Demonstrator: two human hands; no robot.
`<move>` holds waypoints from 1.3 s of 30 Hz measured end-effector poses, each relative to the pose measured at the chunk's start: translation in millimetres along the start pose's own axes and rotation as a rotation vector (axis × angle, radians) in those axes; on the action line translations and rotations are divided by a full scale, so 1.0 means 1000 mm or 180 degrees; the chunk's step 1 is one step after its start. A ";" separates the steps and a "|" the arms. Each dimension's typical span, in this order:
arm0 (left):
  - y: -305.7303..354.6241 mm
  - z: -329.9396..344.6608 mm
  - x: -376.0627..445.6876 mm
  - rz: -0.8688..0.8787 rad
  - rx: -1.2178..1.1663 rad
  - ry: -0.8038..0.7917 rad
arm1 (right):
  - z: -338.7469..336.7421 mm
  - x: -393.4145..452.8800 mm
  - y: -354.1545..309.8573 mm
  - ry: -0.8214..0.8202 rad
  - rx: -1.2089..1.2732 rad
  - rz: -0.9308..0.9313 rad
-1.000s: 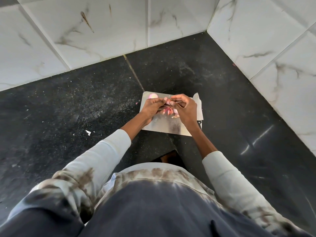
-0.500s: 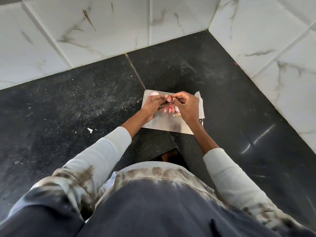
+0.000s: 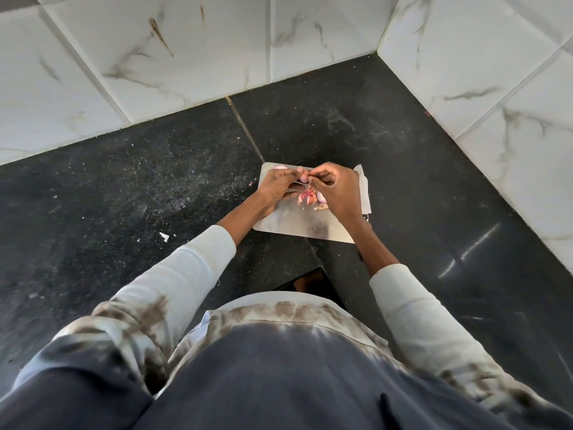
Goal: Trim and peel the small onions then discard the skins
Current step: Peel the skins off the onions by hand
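So the small onion [image 3: 304,179] is pinched right between both hands, held just above the far edge of a shiny metal board [image 3: 297,223]. Left hand [image 3: 280,187] is curled closed around it from the left, thumb on top. Right hand [image 3: 336,190] is closed too, fingertips nipping at the onion's right side; can't tell if it's actually got skin in the pinch, too small to see. Under the hands there's a little heap of pinkish skins [image 3: 307,197] lying on the board, plus another pale peeled onion [image 3: 281,166] sitting at the far left corner of it. A knife blade [image 3: 363,187] pokes out along the board's right edge, mostly hidden behind the right hand. All of this sits on a dark speckled stone surface [image 3: 139,187], tucked near a corner of white marble-look wall tiles [image 3: 186,51].
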State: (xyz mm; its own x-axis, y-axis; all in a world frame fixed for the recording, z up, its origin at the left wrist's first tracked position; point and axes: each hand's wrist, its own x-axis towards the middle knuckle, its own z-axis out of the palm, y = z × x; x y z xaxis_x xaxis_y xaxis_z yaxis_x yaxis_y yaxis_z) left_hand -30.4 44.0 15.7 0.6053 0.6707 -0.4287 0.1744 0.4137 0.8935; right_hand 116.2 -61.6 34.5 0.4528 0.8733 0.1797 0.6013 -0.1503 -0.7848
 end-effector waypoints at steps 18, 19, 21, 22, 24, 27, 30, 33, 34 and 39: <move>0.005 0.019 -0.010 -0.0044 -0.0358 0.0418 | 0.007 0.000 -0.009 -0.0181 -0.0269 -0.0059; 0.003 0.020 -0.009 -0.0083 -0.0457 0.0443 | 0.008 -0.001 -0.010 -0.0174 -0.0265 -0.0067; 0.003 0.020 -0.008 -0.0118 -0.0638 0.0444 | 0.009 -0.004 -0.011 -0.0214 -0.0248 -0.0100; 0.004 0.021 -0.008 -0.0125 -0.0671 0.0455 | 0.010 -0.006 -0.010 -0.0226 -0.0222 -0.0121; 0.003 0.020 -0.005 -0.0130 -0.0642 0.0502 | 0.010 -0.010 -0.008 -0.0177 -0.0090 -0.0090; -0.002 0.018 -0.002 -0.0141 -0.0706 0.0475 | 0.010 -0.016 -0.001 0.0001 0.0006 0.0176; -0.008 0.017 -0.003 -0.0187 -0.0667 0.0481 | 0.009 -0.018 0.010 -0.0050 -0.0130 0.0598; -0.014 0.014 -0.002 -0.0222 -0.0638 0.0478 | 0.007 -0.017 0.020 -0.0146 -0.0229 0.0864; -0.016 0.013 -0.001 -0.0245 -0.0638 0.0469 | 0.007 -0.017 0.022 -0.0132 -0.0245 0.0925; -0.022 0.013 0.002 -0.0322 -0.0512 0.0524 | 0.006 -0.016 0.022 -0.0066 -0.0226 0.0981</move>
State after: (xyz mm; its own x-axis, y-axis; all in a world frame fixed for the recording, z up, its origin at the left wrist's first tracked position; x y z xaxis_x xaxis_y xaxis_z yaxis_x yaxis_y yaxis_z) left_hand -22.5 28.2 -3.1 0.4539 0.7068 -0.5426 0.0937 0.5677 0.8179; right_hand 118.3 -75.9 10.8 0.6079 0.7907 -0.0729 0.4826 -0.4408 -0.7569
